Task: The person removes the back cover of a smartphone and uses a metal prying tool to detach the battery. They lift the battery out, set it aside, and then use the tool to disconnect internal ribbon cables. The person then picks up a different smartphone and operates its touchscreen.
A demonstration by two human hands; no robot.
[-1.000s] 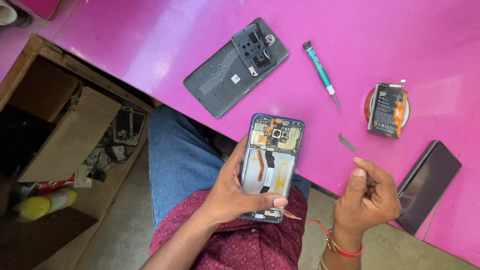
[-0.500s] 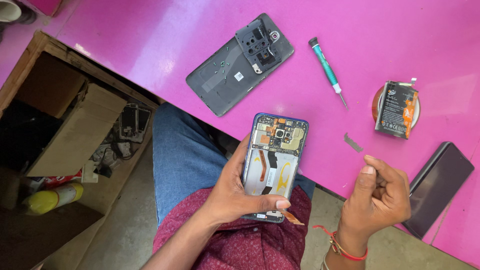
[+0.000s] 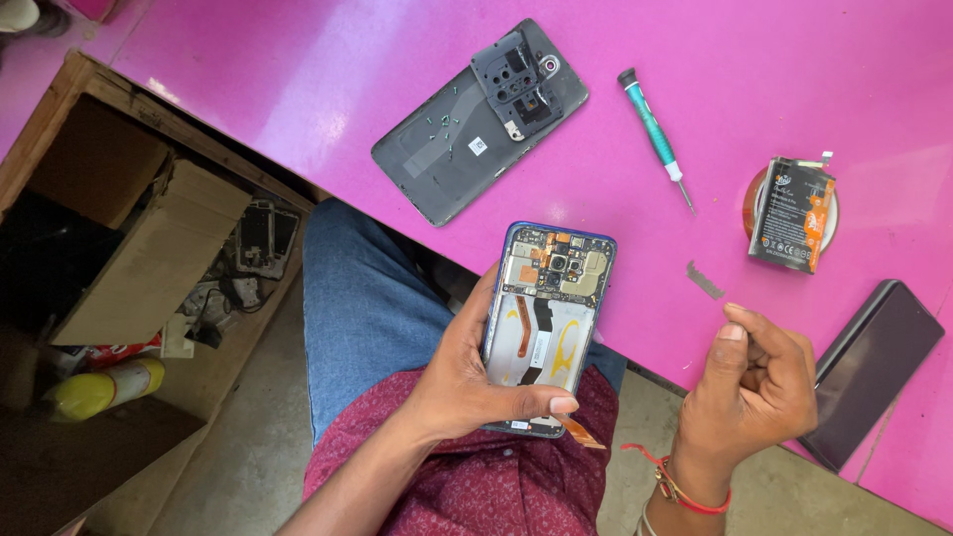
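A bright pink table fills the upper part of the head view, its edge running diagonally above the person's lap in blue jeans and a dark red patterned shirt. Nearest the camera, the left hand comes up from the lower left, forearm angled, and cradles an opened phone over the lap, just off the table edge; the thumb lies across the phone's lower end, and the fingers wrap behind it and are mostly hidden. The phone's back is off, showing its circuit board, camera module and orange flex cables. The right hand, with a red thread at the wrist, hangs over the table edge in a loose curl, thumb pressed toward the bent forefinger; it may pinch something tiny, but I cannot tell. Just beyond it lies a small metal strip, and to its right a dark phone partly hidden by the hand. Farther on sit a battery on a round orange thing, a green-handled screwdriver, and a grey back cover with a black camera frame on it. At left, a wooden crate holds cardboard and parts too cluttered to make out.
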